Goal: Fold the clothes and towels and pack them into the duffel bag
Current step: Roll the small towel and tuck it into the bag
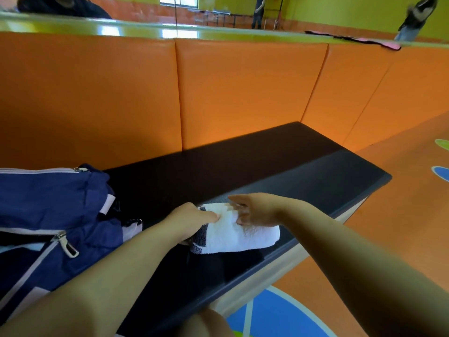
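Note:
A folded white towel point(239, 235) with a dark band at its left end lies on the black bench point(267, 166), on top of a dark folded garment point(230, 263). My left hand point(189, 221) grips the towel's left end, thumb on top. At the towel's upper right edge my right hand point(252, 210) pinches the cloth with the fingers, index finger stretched out. A navy duffel bag point(48, 210) with pale trim and an unzipped top stands on the bench at the left, close to my left forearm.
An orange padded wall point(243, 93) backs the bench. The bench's front edge runs diagonally at the right, with orange floor and coloured circles point(267, 314) below. A mirror above the padding shows people far off. Bare bench surface stretches beyond the towel.

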`<action>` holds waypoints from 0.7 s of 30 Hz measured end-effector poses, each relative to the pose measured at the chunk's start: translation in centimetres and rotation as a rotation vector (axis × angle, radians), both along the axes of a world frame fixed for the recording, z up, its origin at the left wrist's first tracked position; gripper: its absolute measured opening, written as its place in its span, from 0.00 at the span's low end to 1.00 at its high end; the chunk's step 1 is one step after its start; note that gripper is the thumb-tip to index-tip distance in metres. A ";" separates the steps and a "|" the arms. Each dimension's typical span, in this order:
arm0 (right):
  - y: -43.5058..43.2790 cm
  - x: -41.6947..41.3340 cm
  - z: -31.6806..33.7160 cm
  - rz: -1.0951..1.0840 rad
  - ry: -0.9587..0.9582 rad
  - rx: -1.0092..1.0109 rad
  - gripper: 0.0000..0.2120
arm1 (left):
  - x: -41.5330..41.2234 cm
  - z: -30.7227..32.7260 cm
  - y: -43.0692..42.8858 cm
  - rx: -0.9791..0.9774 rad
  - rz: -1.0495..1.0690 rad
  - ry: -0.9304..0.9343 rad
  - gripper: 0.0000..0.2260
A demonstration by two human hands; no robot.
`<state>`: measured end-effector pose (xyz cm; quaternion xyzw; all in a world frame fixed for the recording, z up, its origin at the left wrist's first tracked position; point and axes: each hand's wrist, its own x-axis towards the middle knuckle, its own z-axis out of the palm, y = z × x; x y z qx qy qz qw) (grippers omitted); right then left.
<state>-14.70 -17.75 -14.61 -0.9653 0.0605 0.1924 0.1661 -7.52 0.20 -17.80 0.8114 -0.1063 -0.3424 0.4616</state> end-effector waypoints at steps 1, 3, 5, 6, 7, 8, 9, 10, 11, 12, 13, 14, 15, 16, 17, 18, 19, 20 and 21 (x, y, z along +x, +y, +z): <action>0.2 -0.1 0.1 0.012 -0.016 -0.017 0.29 | 0.0 0.2 0.2 -0.030 0.003 0.016 0.13; 0.4 -0.5 0.3 0.037 -0.051 -0.065 0.25 | -0.1 0.3 0.6 -0.064 -0.016 -0.016 0.21; 0.6 -1.1 0.7 0.042 -0.076 -0.078 0.25 | -0.4 0.5 1.2 -0.113 -0.065 -0.086 0.21; 0.7 -1.4 0.8 0.030 -0.094 -0.061 0.26 | -0.5 0.4 1.5 -0.127 -0.097 -0.130 0.19; 0.8 -1.8 0.9 0.015 -0.115 -0.042 0.28 | -0.7 0.4 1.8 -0.126 -0.126 -0.184 0.18; 0.9 -2.3 1.0 0.008 -0.140 -0.041 0.31 | -0.9 0.4 2.2 -0.123 -0.150 -0.242 0.18; 1.1 -2.9 1.0 0.009 -0.164 -0.064 0.35 | -1.1 0.3 2.5 -0.124 -0.170 -0.295 0.18; 1.3 -3.4 1.0 0.016 -0.186 -0.109 0.38 | -1.3 0.5 2.9 -0.124 -0.192 -0.343 0.18; 1.4 -4.0 1.0 0.034 -0.207 -0.171 0.41 | -1.6 0.6 3.3 -0.129 -0.219 -0.389 0.18; 1.7 -4.5 1.1 0.060 -0.230 -0.237 0.43 | -1.9 0.7 3.6 -0.136 -0.256 -0.434 0.18; 1.9 -5.0 1.1 0.091 -0.252 -0.293 0.45 | -2.3 0.8 3.9 -0.144 -0.299 -0.484 0.17; 2.1 -5.4 1.1 0.128 -0.273 -0.338 0.46 | -2.8 1.1 4.0 -0.151 -0.342 -0.540 0.17; 2.4 -5.8 1.1 0.173 -0.288 -0.374 0.47 | -3.2 1.3 4.2 -0.157 -0.382 -0.602 0.16; 2.7 -6.2 1.0 0.216 -0.294 -0.398 0.46 | -3.7 1.7 4.4 -0.158 -0.419 -0.666 0.16; 3.0 -6.6 0.8 0.243 -0.288 -0.397 0.45 | -4.0 1.9 4.6 -0.165 -0.454 -0.733 0.16; 3.5 -7.0 0.8 0.245 -0.282 -0.370 0.42 | -4.3 2.2 4.9 -0.174 -0.483 -0.796 0.16; 3.9 -7.5 0.6 0.228 -0.275 -0.327 0.39 | -4.6 2.4 5.2 -0.191 -0.511 -0.845 0.17; 4.4 -8.0 0.6 0.202 -0.281 -0.277 0.35 | -4.9 2.5 5.6 -0.207 -0.535 -0.873 0.16; 4.9 -8.4 0.7 0.172 -0.291 -0.224 0.30 | -5.2 2.7 6.1 -0.227 -0.556 -0.895 0.16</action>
